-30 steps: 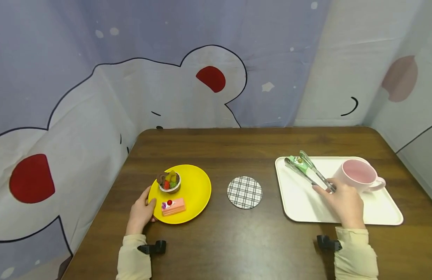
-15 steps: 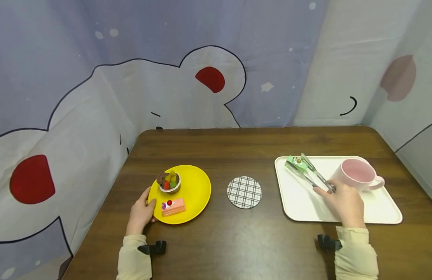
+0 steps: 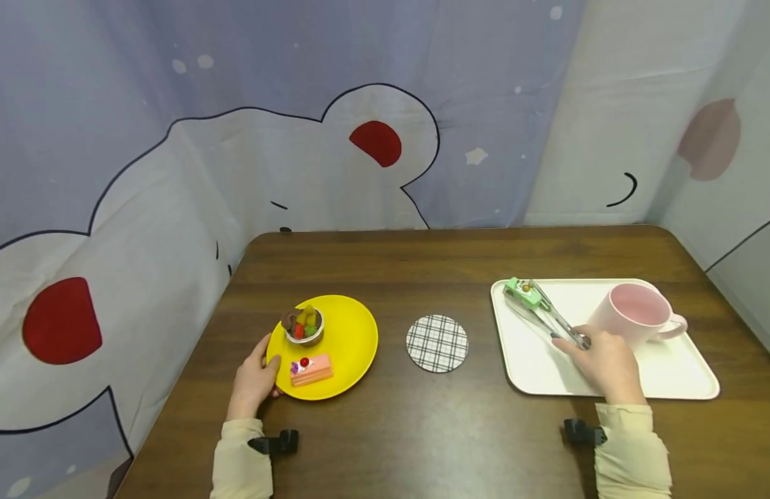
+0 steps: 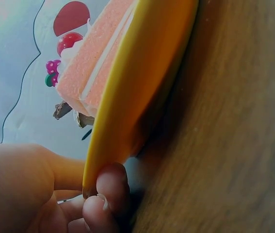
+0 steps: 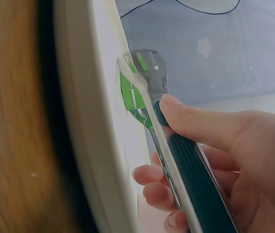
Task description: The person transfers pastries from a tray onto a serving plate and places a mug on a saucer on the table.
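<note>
We see the green cake point(image 3: 525, 294) between the tips of the tongs point(image 5: 200, 182), ahead of our right hand point(image 3: 607, 362), which grips them above the white tray point(image 3: 534, 367). The pink mug point(image 3: 620, 324) is beside this hand. Well apart, our left hand point(image 3: 255, 378) pinches the rim of the yellow plate point(image 3: 353, 339).

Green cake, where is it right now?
In the head view, the green cake is at the far left corner of the tray, between the ends of the tongs, left of the mug.
</note>
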### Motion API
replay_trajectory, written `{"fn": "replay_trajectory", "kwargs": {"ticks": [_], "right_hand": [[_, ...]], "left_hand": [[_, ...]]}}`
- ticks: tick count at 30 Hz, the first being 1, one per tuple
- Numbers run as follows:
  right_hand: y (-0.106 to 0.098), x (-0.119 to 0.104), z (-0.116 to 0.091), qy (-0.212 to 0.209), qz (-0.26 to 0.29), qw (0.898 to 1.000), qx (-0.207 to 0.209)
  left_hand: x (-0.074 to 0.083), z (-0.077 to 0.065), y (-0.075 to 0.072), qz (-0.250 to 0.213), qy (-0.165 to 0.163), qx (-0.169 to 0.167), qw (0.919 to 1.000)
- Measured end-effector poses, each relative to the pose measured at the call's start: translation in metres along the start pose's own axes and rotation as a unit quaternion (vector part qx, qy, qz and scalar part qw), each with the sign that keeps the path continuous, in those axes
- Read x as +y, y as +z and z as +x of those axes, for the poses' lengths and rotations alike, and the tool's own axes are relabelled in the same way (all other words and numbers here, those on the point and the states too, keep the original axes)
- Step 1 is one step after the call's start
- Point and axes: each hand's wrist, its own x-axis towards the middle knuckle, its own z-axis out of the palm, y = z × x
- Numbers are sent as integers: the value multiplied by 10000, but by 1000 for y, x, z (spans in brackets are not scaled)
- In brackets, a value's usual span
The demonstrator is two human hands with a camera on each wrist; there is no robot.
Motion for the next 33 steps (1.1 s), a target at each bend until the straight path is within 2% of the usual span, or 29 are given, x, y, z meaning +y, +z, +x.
{"fn": "replay_trajectory", "kwargs": {"ticks": [23, 28, 33], "right_hand": [[9, -15, 0, -195, 136, 9975, 667], [10, -22, 0, -270, 187, 9942, 1026], [15, -34, 1, -620, 258, 9880, 1391]], "left_hand": [[1, -1, -1, 139, 61, 67, 9999], [2, -1, -1, 104, 48, 50, 9999], [2, -1, 0, -1, -40, 3, 10000]]}}
